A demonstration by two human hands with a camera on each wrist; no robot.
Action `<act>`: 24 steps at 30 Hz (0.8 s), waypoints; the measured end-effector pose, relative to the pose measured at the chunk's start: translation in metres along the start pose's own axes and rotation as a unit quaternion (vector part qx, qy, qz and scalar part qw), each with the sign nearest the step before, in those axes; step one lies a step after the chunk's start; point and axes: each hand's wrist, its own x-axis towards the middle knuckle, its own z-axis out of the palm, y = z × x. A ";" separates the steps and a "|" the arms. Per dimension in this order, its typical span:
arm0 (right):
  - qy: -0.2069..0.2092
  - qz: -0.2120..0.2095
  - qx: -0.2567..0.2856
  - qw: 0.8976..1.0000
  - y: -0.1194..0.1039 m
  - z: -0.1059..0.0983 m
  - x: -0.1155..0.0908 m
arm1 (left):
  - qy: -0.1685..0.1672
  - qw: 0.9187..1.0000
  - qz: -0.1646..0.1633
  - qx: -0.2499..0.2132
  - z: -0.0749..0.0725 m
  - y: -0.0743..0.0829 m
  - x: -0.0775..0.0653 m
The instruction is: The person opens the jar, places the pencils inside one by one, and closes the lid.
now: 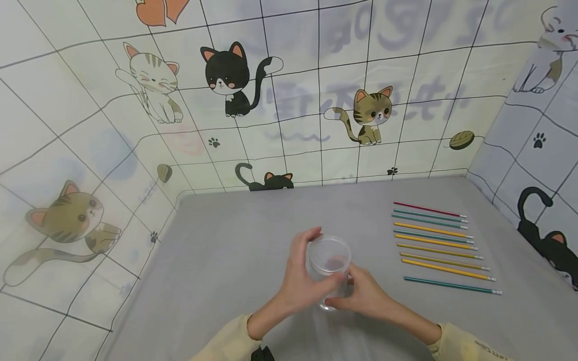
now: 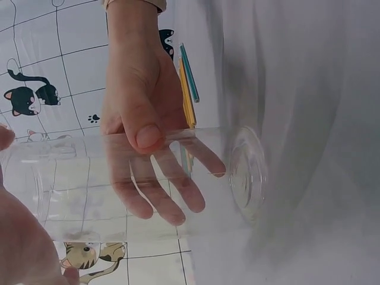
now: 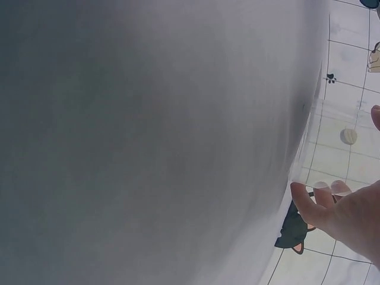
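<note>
A clear cylindrical jar (image 1: 330, 253) stands upright between both hands at the front middle of the table. My left hand (image 1: 303, 282) grips its upper part, fingers round the far left side and thumb across the front. Lower down, my right hand (image 1: 368, 297) holds the jar from the right. In the left wrist view, the right hand (image 2: 139, 89) has its thumb on the near side and its fingers showing through the clear wall. The left hand (image 2: 24, 237) is partly cut off there, by the upper end. The right wrist view catches the right hand (image 3: 350, 219) at its edge.
Several pencils (image 1: 440, 254), yellow, teal and one red, lie in a spaced row on the grey tabletop (image 1: 235, 240) to the right. White cloth walls (image 1: 298, 115) with grid lines and cartoon cats enclose the table at the back and sides.
</note>
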 end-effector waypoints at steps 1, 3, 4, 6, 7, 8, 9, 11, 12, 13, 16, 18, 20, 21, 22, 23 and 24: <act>0.000 -0.004 0.002 1.000 0.000 0.000 0.000 | -0.001 1.000 -0.008 0.001 0.000 0.000 0.000; -0.001 -0.008 0.005 1.000 0.001 0.000 0.000 | -0.008 1.000 -0.016 -0.003 -0.001 0.001 0.000; -0.001 -0.009 0.005 1.000 0.001 0.000 0.000 | -0.014 1.000 -0.017 -0.006 -0.001 0.001 0.000; 0.000 -0.009 0.007 1.000 0.000 0.000 0.000 | -0.025 1.000 -0.012 -0.012 -0.001 0.000 0.000; 0.000 -0.007 0.007 1.000 0.000 0.000 0.000 | -0.030 0.999 -0.006 -0.014 -0.001 0.000 0.000; -0.001 -0.005 0.007 1.000 0.000 0.000 0.000 | -0.033 0.999 -0.003 -0.016 -0.001 0.000 0.000; -0.001 -0.003 0.006 1.000 0.000 0.000 0.000 | -0.034 0.999 -0.002 -0.017 -0.001 0.000 -0.001; -0.001 0.000 0.006 1.000 0.000 0.000 0.000 | -0.031 0.999 -0.007 -0.017 -0.001 0.000 -0.001; -0.001 0.000 0.005 1.000 0.000 0.000 0.000 | -0.027 0.999 -0.014 -0.014 0.000 0.001 -0.001; 0.000 0.001 0.004 1.000 0.000 0.000 0.000 | -0.021 1.000 -0.021 -0.010 0.000 0.001 -0.001; 0.001 -0.005 0.002 1.000 0.001 0.000 0.000 | -0.006 0.999 -0.046 0.003 0.001 0.003 -0.001; -0.001 -0.014 0.003 1.000 0.001 0.000 0.001 | -0.001 0.998 -0.060 0.007 0.001 0.005 -0.001; -0.003 -0.020 0.004 1.000 0.002 0.000 0.001 | -0.004 0.998 -0.060 0.007 0.001 0.005 0.000; -0.004 -0.023 0.006 1.000 0.002 0.000 0.001 | -0.008 0.998 -0.058 0.006 0.001 0.006 0.000; -0.005 -0.023 0.007 1.000 0.002 0.000 0.001 | -0.011 0.999 -0.050 0.008 0.001 0.006 0.000; -0.004 -0.022 0.009 1.000 0.001 0.000 0.001 | -0.014 0.999 -0.044 0.009 0.001 0.006 0.001; -0.003 -0.020 0.009 1.000 0.001 0.000 0.001 | -0.016 0.999 -0.037 0.009 0.001 0.005 0.001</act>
